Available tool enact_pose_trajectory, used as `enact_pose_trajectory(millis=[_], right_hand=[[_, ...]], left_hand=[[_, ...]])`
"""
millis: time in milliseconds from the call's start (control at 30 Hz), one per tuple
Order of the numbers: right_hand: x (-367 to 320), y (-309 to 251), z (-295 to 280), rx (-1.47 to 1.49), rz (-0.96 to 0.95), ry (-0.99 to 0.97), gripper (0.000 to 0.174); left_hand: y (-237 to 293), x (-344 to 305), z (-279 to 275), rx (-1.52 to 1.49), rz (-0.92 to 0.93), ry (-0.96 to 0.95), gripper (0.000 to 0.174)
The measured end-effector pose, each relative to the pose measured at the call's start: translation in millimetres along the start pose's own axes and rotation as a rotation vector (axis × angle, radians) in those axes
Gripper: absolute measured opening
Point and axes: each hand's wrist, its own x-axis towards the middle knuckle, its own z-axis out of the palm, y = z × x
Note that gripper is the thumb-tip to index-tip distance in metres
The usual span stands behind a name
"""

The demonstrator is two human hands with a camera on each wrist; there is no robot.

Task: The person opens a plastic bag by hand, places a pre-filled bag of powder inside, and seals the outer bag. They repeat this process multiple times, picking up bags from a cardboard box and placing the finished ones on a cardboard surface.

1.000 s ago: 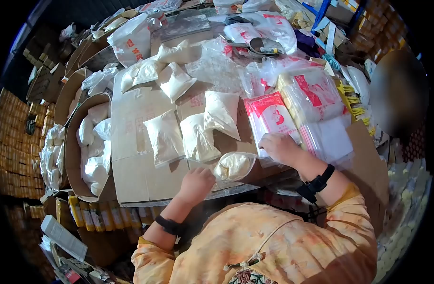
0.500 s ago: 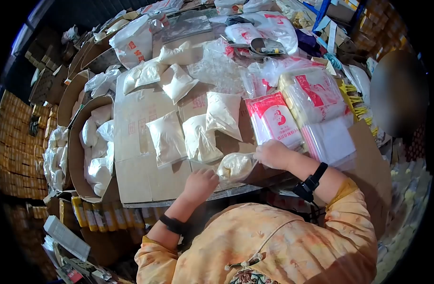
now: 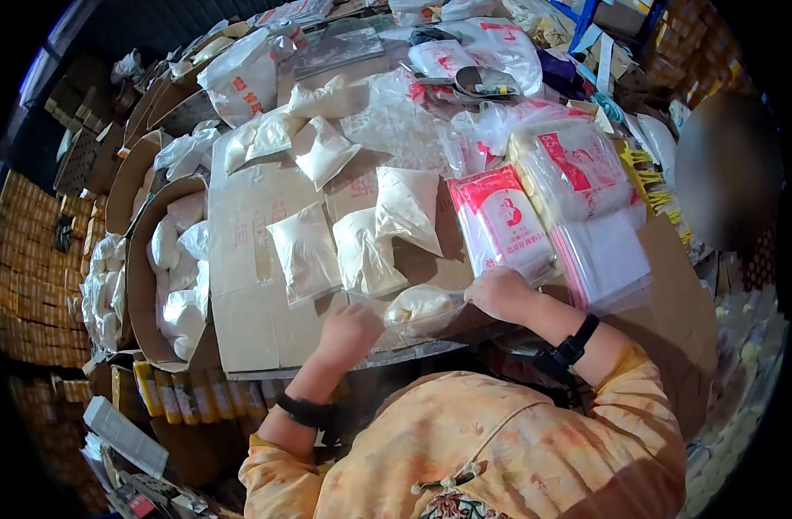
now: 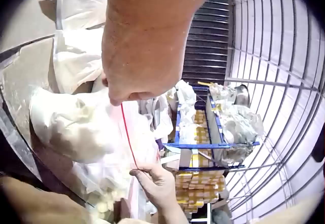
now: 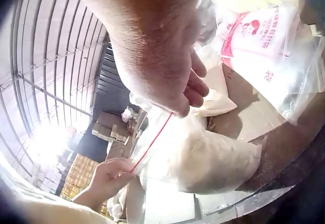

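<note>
A clear zip bag of pale powder (image 3: 419,310) lies at the table's front edge, its mouth pulled out between both hands. My left hand (image 3: 351,336) pinches one end of the mouth, and my right hand (image 3: 504,296) pinches the other. In the left wrist view a red zip line (image 4: 128,135) runs taut from hand to hand. The powder bulges in the bag's lower part (image 5: 213,158) in the right wrist view. Just behind it on the cardboard (image 3: 249,320) lie more filled bags, the nearest being a plump white bag (image 3: 366,255).
A red-and-white pack of bags (image 3: 504,221) lies beyond my right hand, beside a larger plastic-wrapped stack (image 3: 578,169). Left of the table stands an open carton (image 3: 137,285) of filled bags. A metal scoop (image 3: 482,82) rests at the back.
My right hand has come from the red-and-white pack to the powder bag and taken its edge. The left hand has shifted left, and the bag's mouth is now drawn out straight.
</note>
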Motion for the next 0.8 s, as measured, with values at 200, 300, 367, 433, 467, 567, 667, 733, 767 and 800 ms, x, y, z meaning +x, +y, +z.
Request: enact_pose_trajectory(millis=[200,300,367,433,467,567,667,733,767,800], right_hand=[[-9,3,-29,0.297,0.333,0.014,0.027],[-10,10,18,0.5,0.259,0.013,0.047],[4,1,32,0.639,0.169,-0.045,0.055],[10,-5,53,0.7,0.118,-0.021,0.055],[11,-5,69,0.688,0.112,0.036,0.052],[8,-14,95,1.005,0.216,0.223,0.043],[9,-23,90,1.036,0.327,0.269,0.035],[9,-25,94,1.033,0.318,0.326,0.032],[11,-25,95,1.029,0.31,0.355,0.031],[9,-24,93,0.983,0.256,0.335,0.03]], left_hand=[[-18,-34,16,-0.576,-0.379,0.087,0.035],[-13,-30,51,-0.772,-0.383,0.118,0.051],[-11,-16,70,-0.927,-0.346,0.098,0.058],[-12,-8,90,-1.058,-0.318,0.078,0.061],[-14,-5,99,-1.11,-0.306,0.07,0.06],[-6,0,105,-1.171,-0.357,0.109,0.042],[-3,0,116,-1.306,-0.447,0.174,0.028],[-2,1,119,-1.441,-0.499,0.214,0.021],[-1,1,119,-1.443,-0.517,0.223,0.019],[1,1,118,-1.444,-0.534,0.232,0.017]])
